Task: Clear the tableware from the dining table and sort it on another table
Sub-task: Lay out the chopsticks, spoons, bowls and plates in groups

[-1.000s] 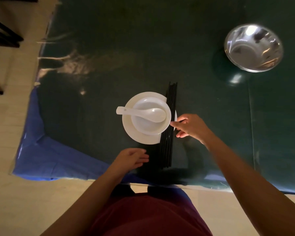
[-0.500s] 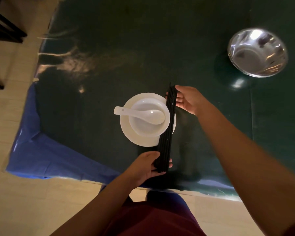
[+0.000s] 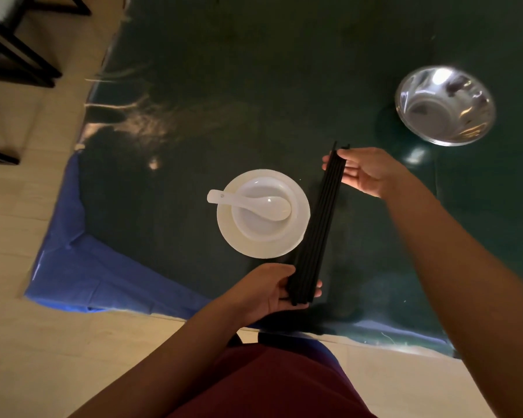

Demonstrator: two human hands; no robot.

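Observation:
A bundle of black chopsticks is held between both hands, just right of the white plate. My left hand grips the bundle's near end. My right hand holds the far end with fingers spread along it. On the plate sits a white bowl, and a white spoon lies across the bowl with its handle pointing left. All of this is over the dark green table.
A shiny steel bowl stands at the far right of the table. A blue cloth hangs off the table's near left corner. Dark chair legs stand on the tiled floor at the upper left.
Both hands took hold of the chopsticks, the left at the near end and the right at the far end. The bundle has shifted right, off the plate's edge.

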